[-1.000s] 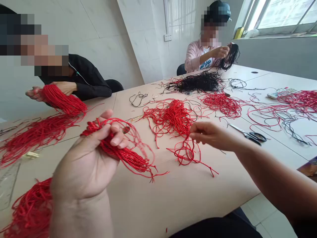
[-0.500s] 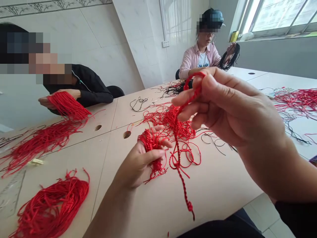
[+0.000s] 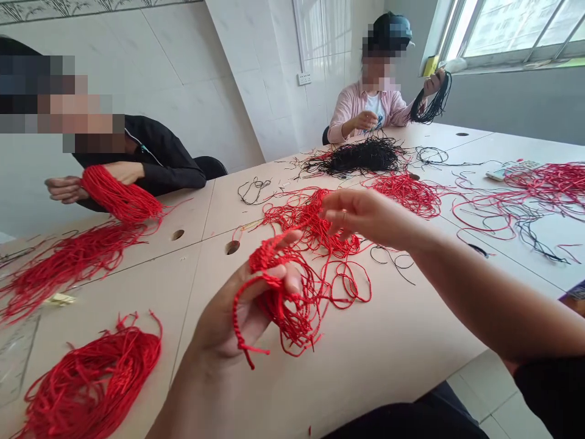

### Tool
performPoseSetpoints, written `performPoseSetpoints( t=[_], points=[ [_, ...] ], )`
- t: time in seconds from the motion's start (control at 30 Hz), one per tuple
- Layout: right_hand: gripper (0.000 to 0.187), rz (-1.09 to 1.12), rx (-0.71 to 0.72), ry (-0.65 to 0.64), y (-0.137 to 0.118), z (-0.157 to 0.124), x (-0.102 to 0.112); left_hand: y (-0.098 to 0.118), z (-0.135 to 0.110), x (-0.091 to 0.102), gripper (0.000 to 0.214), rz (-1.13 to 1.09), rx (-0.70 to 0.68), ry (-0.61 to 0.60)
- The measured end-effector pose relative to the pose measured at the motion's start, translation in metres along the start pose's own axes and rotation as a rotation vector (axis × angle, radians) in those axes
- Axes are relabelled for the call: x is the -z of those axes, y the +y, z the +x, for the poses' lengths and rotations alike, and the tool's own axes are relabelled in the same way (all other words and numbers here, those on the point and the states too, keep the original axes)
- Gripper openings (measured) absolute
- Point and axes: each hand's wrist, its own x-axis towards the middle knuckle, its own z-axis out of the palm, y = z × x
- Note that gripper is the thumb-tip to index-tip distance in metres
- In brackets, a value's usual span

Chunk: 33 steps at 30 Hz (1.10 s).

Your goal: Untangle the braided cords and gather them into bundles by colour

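My left hand (image 3: 237, 305) is closed around a bundle of red braided cords (image 3: 287, 311), whose loops hang below the fingers. One twisted cord (image 3: 236, 317) drapes over the thumb, its knotted end dangling beside the palm. Farther out, my right hand (image 3: 351, 213) hovers at or just over a loose pile of red cords (image 3: 320, 228); its fingers are loosely bent and apart, with no cord plainly gripped. Whether the fingertips touch the pile is hard to see. A few looped red cords (image 3: 350, 286) lie on the table between the hands.
A coiled red cord bundle (image 3: 95, 384) lies at the near left, beside a clear ruler (image 3: 18, 353). Across the table (image 3: 388, 341), one person holds red cords (image 3: 121, 195); another holds black cords (image 3: 432, 100) behind a black heap (image 3: 365, 155). More red cords (image 3: 548, 183) lie at right.
The braided cord that my right hand held up now hangs over my left thumb. My right hand has let it go and moved down and away to the red pile.
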Motion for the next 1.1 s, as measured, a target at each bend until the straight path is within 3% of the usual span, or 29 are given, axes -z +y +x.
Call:
performPoseSetpoints(
  t=[0.07, 0.2, 0.33, 0.4, 0.53, 0.67, 0.83, 0.97, 1.1],
  points=[
    [0.017, -0.264, -0.067, -0.135, 0.017, -0.012, -0.002, 0.010, -0.001, -0.001, 0.042, -0.070, -0.107, 0.126],
    [0.007, -0.365, -0.162, -0.329, 0.042, -0.042, -0.022, 0.028, 0.003, -0.004, 0.031, -0.284, -0.187, 0.308],
    [0.019, -0.425, -0.271, -0.285, 0.061, -0.057, -0.048, 0.030, 0.014, -0.007, 0.046, -0.341, -0.153, 0.470],
    [0.017, -0.398, -0.299, -0.252, 0.068, -0.058, -0.056, 0.027, 0.018, -0.008, 0.050, -0.325, -0.117, 0.534],
    [0.016, -0.199, -0.313, -0.205, 0.071, -0.053, -0.053, 0.023, 0.022, -0.008, 0.050, -0.287, -0.105, 0.562],
    [0.014, 0.167, -0.314, -0.174, 0.057, -0.048, -0.034, 0.020, 0.023, -0.008, 0.043, -0.234, -0.073, 0.537],
    [0.030, 0.584, -0.249, -0.084, 0.034, -0.045, -0.017, 0.017, 0.020, -0.016, 0.035, -0.229, -0.035, 0.554],
    [0.028, 0.740, -0.185, -0.002, 0.020, -0.043, -0.020, 0.013, 0.015, -0.024, 0.033, -0.261, 0.013, 0.567],
    [0.018, 0.765, -0.031, 0.106, 0.004, -0.045, -0.034, 0.009, 0.012, -0.027, 0.032, -0.289, 0.055, 0.564]
  ],
)
